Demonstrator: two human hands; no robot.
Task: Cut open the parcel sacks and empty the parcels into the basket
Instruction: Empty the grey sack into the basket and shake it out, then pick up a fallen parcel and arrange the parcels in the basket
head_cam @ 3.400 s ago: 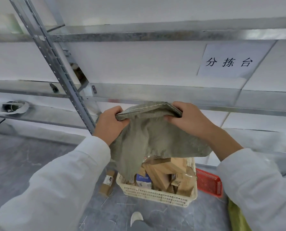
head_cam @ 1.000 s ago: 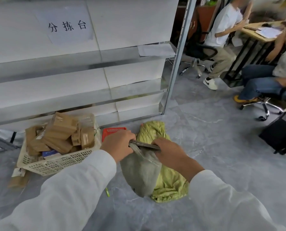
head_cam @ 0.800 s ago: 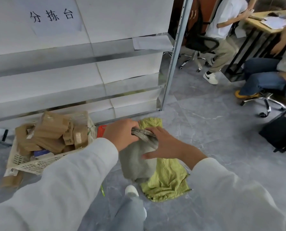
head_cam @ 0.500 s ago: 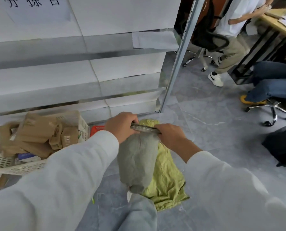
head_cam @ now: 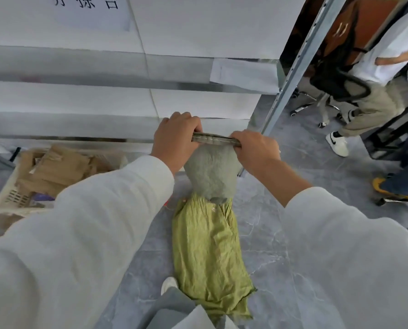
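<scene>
A limp grey-green woven sack (head_cam: 211, 173) hangs in front of me, held by its stitched top hem. My left hand (head_cam: 175, 138) grips the hem's left end and my right hand (head_cam: 254, 149) grips its right end. Below it a yellow-green sack (head_cam: 207, 243) lies flat on the grey floor. The white plastic basket (head_cam: 11, 200) stands at the left, heaped with brown cardboard parcels (head_cam: 55, 168). My left sleeve hides part of the basket.
A metal shelving rack (head_cam: 293, 67) covered in white paper fills the background. Seated people (head_cam: 376, 91) on wheeled office chairs occupy the right side. My own shoe (head_cam: 168, 284) shows at the bottom, beside the yellow-green sack.
I have turned from the basket to the right, carrying the empty grey sack. It now hangs over the yellow-green sack, with my hands brought closer together along the hem.
</scene>
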